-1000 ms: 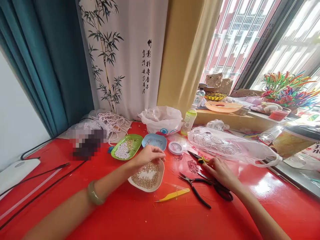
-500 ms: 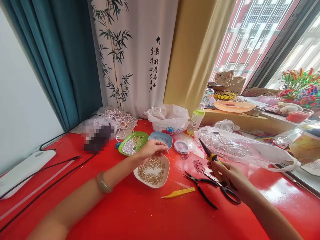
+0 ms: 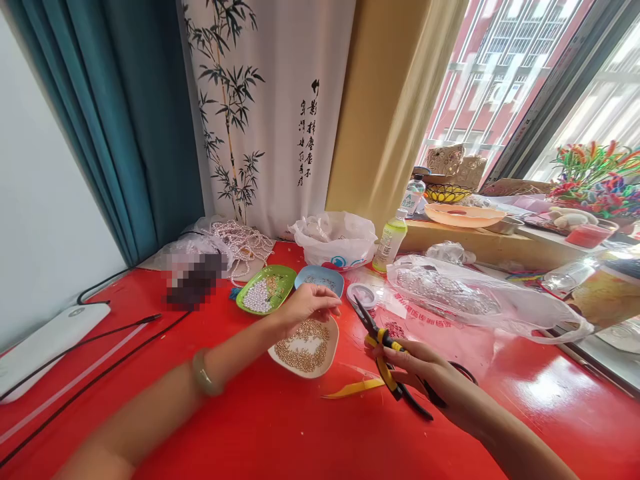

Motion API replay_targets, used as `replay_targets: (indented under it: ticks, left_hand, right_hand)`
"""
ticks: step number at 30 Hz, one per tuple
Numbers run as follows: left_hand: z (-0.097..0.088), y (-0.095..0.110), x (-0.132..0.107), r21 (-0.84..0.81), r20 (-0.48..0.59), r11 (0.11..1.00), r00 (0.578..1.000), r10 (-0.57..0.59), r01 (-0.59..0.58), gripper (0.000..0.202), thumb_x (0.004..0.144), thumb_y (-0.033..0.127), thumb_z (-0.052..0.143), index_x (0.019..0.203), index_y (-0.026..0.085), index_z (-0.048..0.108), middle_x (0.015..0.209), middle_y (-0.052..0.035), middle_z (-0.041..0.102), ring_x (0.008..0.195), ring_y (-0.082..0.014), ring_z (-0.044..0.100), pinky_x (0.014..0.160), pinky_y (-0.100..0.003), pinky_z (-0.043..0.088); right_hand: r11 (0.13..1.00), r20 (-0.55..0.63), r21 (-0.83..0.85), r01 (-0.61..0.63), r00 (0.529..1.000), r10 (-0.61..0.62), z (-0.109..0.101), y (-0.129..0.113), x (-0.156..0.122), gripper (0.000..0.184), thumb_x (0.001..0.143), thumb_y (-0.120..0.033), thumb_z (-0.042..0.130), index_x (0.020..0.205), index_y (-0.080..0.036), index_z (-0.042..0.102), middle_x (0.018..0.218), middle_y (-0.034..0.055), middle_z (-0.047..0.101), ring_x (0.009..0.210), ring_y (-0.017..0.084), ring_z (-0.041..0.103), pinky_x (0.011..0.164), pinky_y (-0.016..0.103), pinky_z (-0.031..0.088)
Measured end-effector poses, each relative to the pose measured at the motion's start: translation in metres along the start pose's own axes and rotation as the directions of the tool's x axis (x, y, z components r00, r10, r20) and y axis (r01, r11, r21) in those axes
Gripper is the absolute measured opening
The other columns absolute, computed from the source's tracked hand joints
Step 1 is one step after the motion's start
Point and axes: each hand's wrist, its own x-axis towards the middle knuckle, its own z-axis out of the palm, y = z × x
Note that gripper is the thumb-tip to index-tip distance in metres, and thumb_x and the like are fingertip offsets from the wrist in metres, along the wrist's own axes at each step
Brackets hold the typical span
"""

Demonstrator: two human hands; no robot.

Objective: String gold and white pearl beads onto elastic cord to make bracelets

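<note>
My right hand (image 3: 425, 377) is closed round the yellow-and-black handles of a pair of pliers (image 3: 377, 333), whose dark tip points up and left toward my other hand. My left hand (image 3: 306, 304) hovers over a white dish of gold beads (image 3: 303, 347) with its fingertips pinched together; what they hold is too small to make out. A green bangle (image 3: 202, 373) sits on my left wrist. A yellow tweezer (image 3: 354, 388) lies on the red table (image 3: 280, 433) below the pliers.
A green dish of white pearls (image 3: 260, 289), a blue dish (image 3: 320, 277), a round spool (image 3: 363, 294), strands of pearls (image 3: 240, 243), plastic bags (image 3: 450, 287), a bottle (image 3: 391, 240), black cables (image 3: 100, 333) and a white device (image 3: 45, 343) surround the work spot. A cluttered windowsill runs along the right.
My right hand picked the yellow-handled pliers up from the table and carried them left, toward my left hand. My left hand stayed over the gold bead dish.
</note>
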Motion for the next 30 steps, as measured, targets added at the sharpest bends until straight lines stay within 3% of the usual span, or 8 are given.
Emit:
replay_targets:
  ticks: [4,9,16,30]
  left_hand:
    - [0.007,0.001,-0.005,0.032,0.029,0.999,1.0,-0.006,0.005,0.02,0.063,0.029,0.063,0.07,0.011,0.057,0.061,-0.0027,0.06,0.046,-0.0052,0.046,0.05,-0.019,0.037]
    - [0.011,-0.001,-0.008,0.063,0.078,0.998,0.997,-0.008,0.003,0.018,0.064,0.028,0.062,0.07,0.011,0.059,0.061,-0.0033,0.06,0.049,-0.0058,0.047,0.05,-0.019,0.036]
    - [0.012,-0.002,-0.008,0.072,0.093,0.997,0.995,-0.025,0.019,0.025,0.063,0.027,0.062,0.082,0.011,0.063,0.063,-0.0042,0.061,0.052,-0.0074,0.049,0.05,-0.019,0.035]
    - [0.013,-0.001,-0.009,0.054,0.104,0.998,0.994,-0.041,0.036,0.028,0.062,0.025,0.062,0.087,0.013,0.062,0.063,-0.0038,0.061,0.056,-0.0088,0.051,0.05,-0.019,0.035]
  right_hand:
    - [0.996,0.007,-0.074,0.058,0.998,-0.058,0.007,-0.002,0.002,0.034,0.072,-0.043,0.054,0.091,-0.016,0.063,0.089,0.0073,0.061,0.094,0.026,0.05,0.083,0.039,0.038]
    - [0.998,-0.038,-0.039,0.054,0.998,-0.056,0.01,-0.009,0.007,0.038,0.072,-0.044,0.054,0.099,-0.018,0.06,0.1,0.0079,0.058,0.1,0.026,0.047,0.085,0.04,0.036]
    - [0.997,0.007,0.027,0.067,0.998,-0.067,0.018,-0.019,0.008,0.04,0.071,-0.046,0.054,0.097,-0.018,0.062,0.104,0.0093,0.059,0.105,0.025,0.047,0.087,0.038,0.036]
    - [0.996,-0.009,-0.025,0.091,0.996,-0.091,0.016,-0.013,0.012,0.039,0.074,-0.045,0.051,0.103,-0.019,0.058,0.108,0.009,0.058,0.108,0.025,0.046,0.092,0.041,0.031]
